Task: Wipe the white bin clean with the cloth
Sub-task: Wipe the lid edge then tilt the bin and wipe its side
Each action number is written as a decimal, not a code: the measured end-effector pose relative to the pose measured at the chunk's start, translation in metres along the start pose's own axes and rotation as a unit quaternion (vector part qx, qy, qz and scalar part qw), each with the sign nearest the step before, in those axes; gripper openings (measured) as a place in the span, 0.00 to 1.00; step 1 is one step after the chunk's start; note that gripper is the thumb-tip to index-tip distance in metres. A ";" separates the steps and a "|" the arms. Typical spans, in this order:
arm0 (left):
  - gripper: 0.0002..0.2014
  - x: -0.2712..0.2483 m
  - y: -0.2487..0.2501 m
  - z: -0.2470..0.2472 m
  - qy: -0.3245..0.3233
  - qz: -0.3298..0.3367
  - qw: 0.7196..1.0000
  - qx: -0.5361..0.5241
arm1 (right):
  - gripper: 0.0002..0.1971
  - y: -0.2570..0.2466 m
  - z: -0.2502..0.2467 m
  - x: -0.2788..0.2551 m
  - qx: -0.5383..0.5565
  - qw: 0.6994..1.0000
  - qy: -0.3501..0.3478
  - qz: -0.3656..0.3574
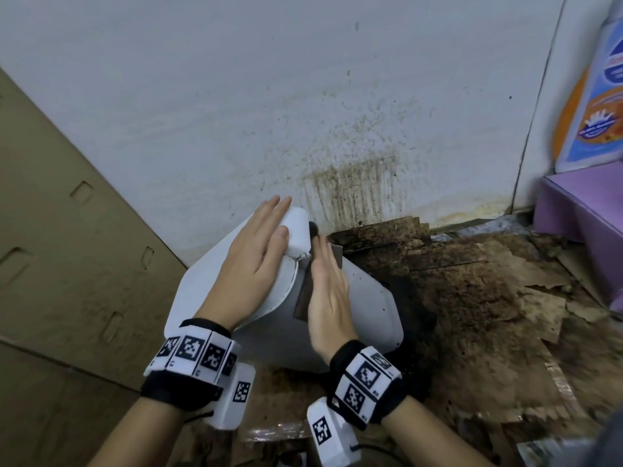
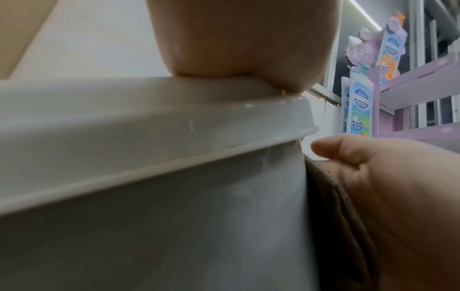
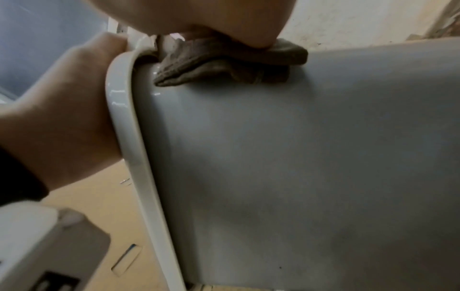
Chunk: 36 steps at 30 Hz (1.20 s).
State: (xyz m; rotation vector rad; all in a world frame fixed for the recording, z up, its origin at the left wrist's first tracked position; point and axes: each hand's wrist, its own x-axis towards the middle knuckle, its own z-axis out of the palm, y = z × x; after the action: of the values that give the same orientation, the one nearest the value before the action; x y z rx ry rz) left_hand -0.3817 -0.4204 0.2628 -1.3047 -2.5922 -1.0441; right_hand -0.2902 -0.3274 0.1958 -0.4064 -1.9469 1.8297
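The white bin (image 1: 365,299) is tipped over at a slant on the dirty floor, its lid (image 1: 205,284) towards the left. My left hand (image 1: 256,254) lies flat on the lid with straight fingers reaching the upper edge. My right hand (image 1: 328,291) presses a brown cloth (image 1: 302,298) flat against the bin's side just below the lid rim. In the right wrist view the cloth (image 3: 224,61) is bunched under my palm on the bin's wall (image 3: 298,157). In the left wrist view the cloth (image 2: 331,206) sits between the right hand (image 2: 398,187) and the bin (image 2: 149,216).
A stained white wall (image 1: 303,112) stands right behind the bin. Torn, soiled cardboard (image 1: 488,315) covers the floor to the right. Flat cardboard sheets (image 1: 67,247) lean at the left. A purple display stand (image 1: 583,210) with a printed sign (image 1: 593,112) stands at the far right.
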 end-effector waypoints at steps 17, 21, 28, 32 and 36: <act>0.25 -0.004 -0.015 -0.007 0.046 0.009 0.999 -0.008 | 0.28 0.030 0.005 0.012 -0.145 0.981 0.021 -0.125; 0.25 -0.006 -0.018 -0.010 0.052 0.005 0.999 -0.012 | 0.30 0.052 0.001 0.018 -0.141 0.983 0.040 -0.107; 0.24 -0.010 -0.016 -0.018 0.065 -0.006 0.998 -0.023 | 0.28 0.111 -0.034 0.017 -0.133 0.988 0.075 -0.020; 0.23 -0.010 -0.016 -0.019 0.067 -0.008 0.997 -0.031 | 0.30 0.135 -0.053 0.013 -0.132 0.984 0.109 0.055; 0.23 -0.008 -0.016 -0.018 0.069 -0.014 0.997 -0.035 | 0.31 0.144 -0.053 0.016 -0.131 0.982 0.123 0.059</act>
State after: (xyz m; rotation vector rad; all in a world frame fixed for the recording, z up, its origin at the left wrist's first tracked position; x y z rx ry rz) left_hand -0.3922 -0.4437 0.2654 -1.1681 -2.5004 -1.1935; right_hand -0.2891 -0.2619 0.0562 -0.8077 -2.0272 1.5070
